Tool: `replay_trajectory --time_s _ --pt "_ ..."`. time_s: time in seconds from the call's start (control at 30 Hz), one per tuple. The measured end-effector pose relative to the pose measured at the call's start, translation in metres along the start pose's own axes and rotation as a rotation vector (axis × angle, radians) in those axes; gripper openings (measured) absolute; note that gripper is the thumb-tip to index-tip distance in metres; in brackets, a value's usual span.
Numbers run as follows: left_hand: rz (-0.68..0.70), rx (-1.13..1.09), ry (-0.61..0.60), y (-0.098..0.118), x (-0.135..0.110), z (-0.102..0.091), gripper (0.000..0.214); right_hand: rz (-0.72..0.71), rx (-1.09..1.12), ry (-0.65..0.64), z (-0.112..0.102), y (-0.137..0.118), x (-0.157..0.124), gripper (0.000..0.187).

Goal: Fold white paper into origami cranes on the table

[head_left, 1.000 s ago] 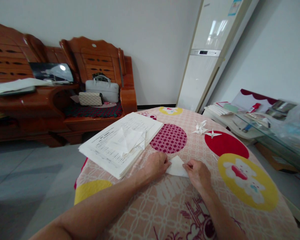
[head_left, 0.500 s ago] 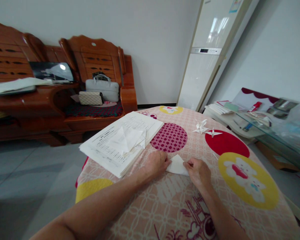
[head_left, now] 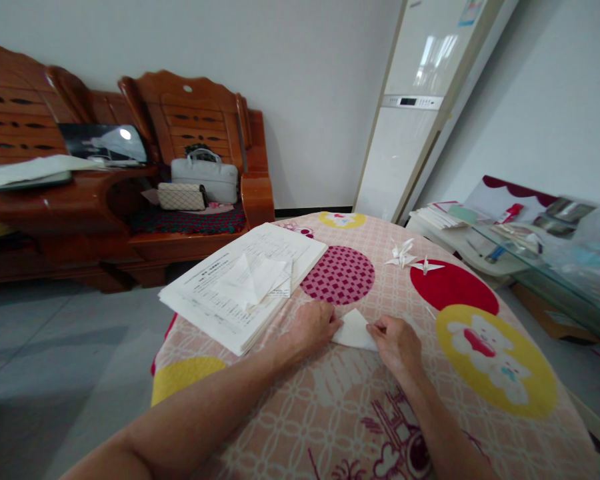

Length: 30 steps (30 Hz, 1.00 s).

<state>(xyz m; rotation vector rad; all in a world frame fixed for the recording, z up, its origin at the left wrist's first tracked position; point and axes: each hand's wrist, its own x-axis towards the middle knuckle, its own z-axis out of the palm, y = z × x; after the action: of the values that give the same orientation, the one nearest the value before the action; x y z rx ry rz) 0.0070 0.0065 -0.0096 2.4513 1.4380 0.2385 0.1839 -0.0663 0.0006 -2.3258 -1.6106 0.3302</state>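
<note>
A small folded white paper (head_left: 354, 331) lies on the patterned tablecloth (head_left: 370, 413) in front of me. My left hand (head_left: 314, 327) rests on the paper's left edge with fingers curled down and pressing it. On the paper's right corner sits my right hand (head_left: 396, 343), its fingertips pinched together on the paper. Both forearms reach in from the bottom of the view.
A stack of printed sheets (head_left: 240, 283) with folded white papers on top lies at the table's left. Two finished paper cranes (head_left: 413, 259) stand farther back. A wooden sofa with bags (head_left: 200, 180), a tall white air conditioner (head_left: 410, 113) and a cluttered glass shelf (head_left: 520, 247) surround the table.
Hardly anything differs: both hands stay on the folded paper, and the view has shifted very slightly.
</note>
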Motion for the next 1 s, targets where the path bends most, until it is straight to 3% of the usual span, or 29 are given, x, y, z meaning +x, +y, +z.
replay_trajectory --time_s 1.0 --pt "-0.020 -0.007 -0.028 0.0027 0.0010 -0.0056 0.027 0.028 0.017 0.006 0.0013 0.0000 0.0019 0.021"
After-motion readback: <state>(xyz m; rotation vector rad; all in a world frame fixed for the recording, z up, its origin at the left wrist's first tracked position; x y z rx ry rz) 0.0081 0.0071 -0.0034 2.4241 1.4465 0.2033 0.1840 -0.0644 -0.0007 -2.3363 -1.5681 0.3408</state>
